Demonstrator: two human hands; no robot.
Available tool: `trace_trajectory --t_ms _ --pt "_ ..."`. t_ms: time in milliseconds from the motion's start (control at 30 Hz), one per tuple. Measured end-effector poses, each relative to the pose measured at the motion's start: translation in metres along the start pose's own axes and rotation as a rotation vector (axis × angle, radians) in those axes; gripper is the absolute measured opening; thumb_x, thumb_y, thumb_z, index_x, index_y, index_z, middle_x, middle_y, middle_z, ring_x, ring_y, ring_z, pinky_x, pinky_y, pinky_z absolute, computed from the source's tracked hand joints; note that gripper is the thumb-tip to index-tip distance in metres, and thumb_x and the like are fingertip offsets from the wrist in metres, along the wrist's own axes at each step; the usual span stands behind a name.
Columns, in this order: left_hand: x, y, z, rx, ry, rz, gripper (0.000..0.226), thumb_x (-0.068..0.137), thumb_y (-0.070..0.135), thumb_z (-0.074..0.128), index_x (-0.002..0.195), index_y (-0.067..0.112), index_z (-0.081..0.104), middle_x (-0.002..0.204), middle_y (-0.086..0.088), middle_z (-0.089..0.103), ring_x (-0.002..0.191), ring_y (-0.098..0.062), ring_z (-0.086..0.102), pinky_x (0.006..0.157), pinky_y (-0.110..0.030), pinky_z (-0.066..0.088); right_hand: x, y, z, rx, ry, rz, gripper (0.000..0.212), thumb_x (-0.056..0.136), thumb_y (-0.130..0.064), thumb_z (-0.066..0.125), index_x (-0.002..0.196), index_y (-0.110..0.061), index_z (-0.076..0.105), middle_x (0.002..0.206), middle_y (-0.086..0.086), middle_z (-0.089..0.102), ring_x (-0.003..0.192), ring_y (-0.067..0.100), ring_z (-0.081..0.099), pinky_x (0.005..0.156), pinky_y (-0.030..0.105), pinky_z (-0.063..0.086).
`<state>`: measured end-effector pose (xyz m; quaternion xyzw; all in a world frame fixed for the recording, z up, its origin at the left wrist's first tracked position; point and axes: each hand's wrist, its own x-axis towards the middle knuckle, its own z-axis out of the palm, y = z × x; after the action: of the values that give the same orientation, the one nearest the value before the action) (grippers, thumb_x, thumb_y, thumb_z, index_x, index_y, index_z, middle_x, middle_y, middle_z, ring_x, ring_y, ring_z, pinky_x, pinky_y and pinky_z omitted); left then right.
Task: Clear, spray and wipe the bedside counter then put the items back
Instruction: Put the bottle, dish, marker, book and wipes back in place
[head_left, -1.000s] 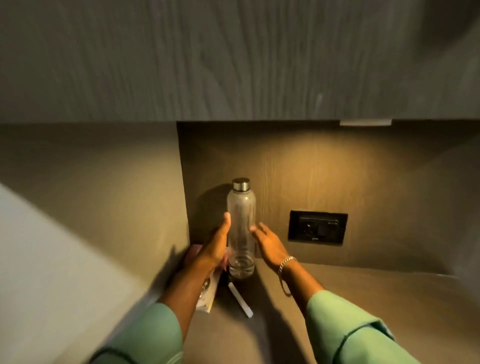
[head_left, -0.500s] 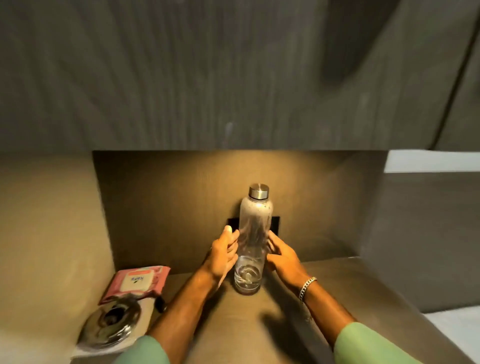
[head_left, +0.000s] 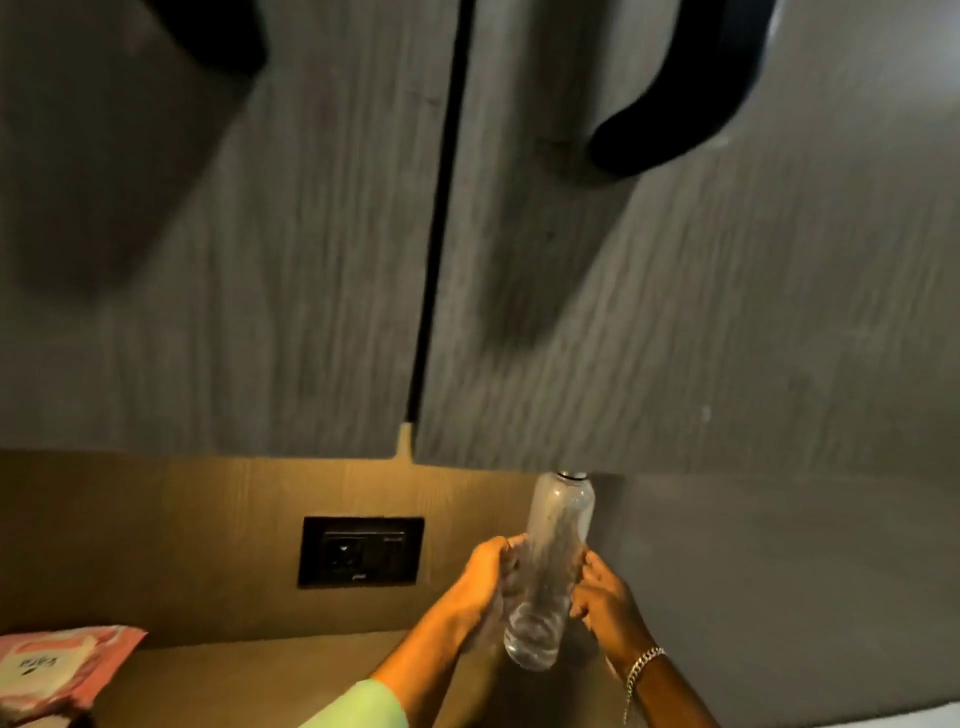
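Observation:
A clear water bottle (head_left: 551, 561) with a metal cap is held between both hands at the right end of the wooden bedside counter (head_left: 249, 670). It leans slightly, its cap just under the cupboard's lower edge. My left hand (head_left: 480, 579) grips its left side and my right hand (head_left: 605, 603), with a bracelet at the wrist, grips its right side. A little water shows at the bottle's base. I cannot tell whether the base touches the counter.
A pink wipes pack (head_left: 57, 665) lies at the counter's left end. A black wall socket (head_left: 361, 558) sits in the back panel. Grey cupboard doors (head_left: 571, 312) overhang closely above. A grey side wall (head_left: 779, 597) closes the right side.
The bottle has travelled from the left back corner to the counter's right end, past the socket. Both hands went from flanking it to gripping it, and the view swung right and upward.

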<state>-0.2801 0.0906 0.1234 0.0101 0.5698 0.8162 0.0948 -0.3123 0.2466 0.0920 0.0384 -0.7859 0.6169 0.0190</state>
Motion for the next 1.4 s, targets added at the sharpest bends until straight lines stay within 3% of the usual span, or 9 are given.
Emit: trace_trajectory --t_ms 200,300,433,533,600,767,1000,1133,1400 --pt "0.017 -0.007 0.006 -0.108 0.053 0.017 0.048 0.092 0.017 0.025 0.133 0.004 0.047 0.147 -0.011 0.042 0.136 -0.03 0.037 0.118 -0.049 0.022 0.02 0.006 -0.008 -0.066 -0.045 -0.017 0.054 0.086 0.012 0.052 0.136 -0.009 0.051 0.088 -0.002 0.062 0.071 0.005 0.054 0.055 0.014 0.049" --pt "0.02 -0.008 0.006 -0.06 0.119 0.063 0.042 0.092 0.016 0.031 0.128 0.008 0.053 0.141 -0.009 0.049 0.132 -0.026 0.042 0.113 -0.044 0.032 0.024 0.003 -0.004 -0.05 -0.056 -0.032 0.059 0.088 0.01 0.053 0.142 -0.01 0.044 0.121 0.013 0.062 0.103 0.022 0.062 0.084 0.035 0.057" --pt "0.011 -0.002 -0.008 0.054 0.245 0.157 0.034 0.091 0.001 0.042 0.119 0.003 0.061 0.114 -0.011 0.059 0.106 -0.017 0.051 0.088 -0.029 0.043 0.008 0.02 0.004 0.071 0.113 -0.033 0.073 0.083 0.021 0.051 0.148 -0.004 0.031 0.149 0.017 0.042 0.139 0.033 0.039 0.113 0.05 0.036" --pt "-0.008 -0.004 -0.047 0.173 0.349 0.249 0.041 0.085 -0.012 0.044 0.123 -0.001 0.057 0.123 -0.018 0.062 0.108 -0.022 0.057 0.084 -0.027 0.046 -0.018 0.051 0.018 0.113 0.416 -0.012 0.058 0.077 0.018 0.062 0.131 0.008 0.047 0.132 0.03 0.055 0.116 0.031 0.062 0.088 0.016 0.047" --pt "-0.031 -0.012 -0.085 0.303 0.435 0.294 0.042 0.082 -0.016 0.045 0.121 -0.004 0.058 0.125 -0.022 0.061 0.114 -0.026 0.059 0.09 -0.025 0.046 -0.033 0.07 0.045 0.128 0.426 -0.052 0.048 0.07 0.016 0.067 0.115 0.004 0.057 0.109 0.019 0.062 0.079 -0.003 0.069 0.062 0.002 0.045" --pt "-0.124 -0.049 -0.19 0.701 0.708 0.229 0.047 0.074 -0.001 0.049 0.116 0.013 0.066 0.114 -0.012 0.07 0.107 -0.026 0.065 0.095 -0.027 0.05 -0.078 0.085 0.152 -0.215 -0.036 0.056 0.02 0.078 -0.013 0.074 0.094 -0.022 0.067 0.087 0.0 0.072 0.076 0.015 0.068 0.076 0.031 0.054" --pt "-0.228 -0.059 -0.308 0.977 1.006 0.154 0.044 0.08 0.002 0.056 0.118 0.024 0.062 0.126 -0.001 0.063 0.121 -0.018 0.055 0.104 -0.038 0.046 -0.118 0.016 0.307 -0.376 -0.506 -0.051 0.022 0.075 -0.035 0.08 0.088 -0.026 0.064 0.085 -0.007 0.068 0.083 0.013 0.065 0.076 0.027 0.051" --pt "-0.258 -0.054 -0.343 1.163 1.052 0.196 0.039 0.081 0.012 0.064 0.119 0.019 0.061 0.128 -0.003 0.062 0.122 -0.02 0.054 0.102 -0.036 0.048 -0.137 0.001 0.365 -0.544 -0.44 -0.115 0.023 0.069 -0.041 0.079 0.069 -0.024 0.063 0.072 -0.008 0.063 0.064 0.006 0.057 0.05 0.02 0.041" --pt "-0.25 -0.042 -0.369 1.412 0.987 -0.082 0.078 0.069 0.06 0.063 0.133 0.026 0.038 0.147 -0.006 0.039 0.136 -0.027 0.034 0.111 -0.041 0.034 -0.146 0.004 0.385 -0.678 -0.39 -0.194 0.021 0.072 -0.036 0.069 0.078 -0.017 0.074 0.076 0.001 0.068 0.067 0.018 0.058 0.059 0.024 0.043"
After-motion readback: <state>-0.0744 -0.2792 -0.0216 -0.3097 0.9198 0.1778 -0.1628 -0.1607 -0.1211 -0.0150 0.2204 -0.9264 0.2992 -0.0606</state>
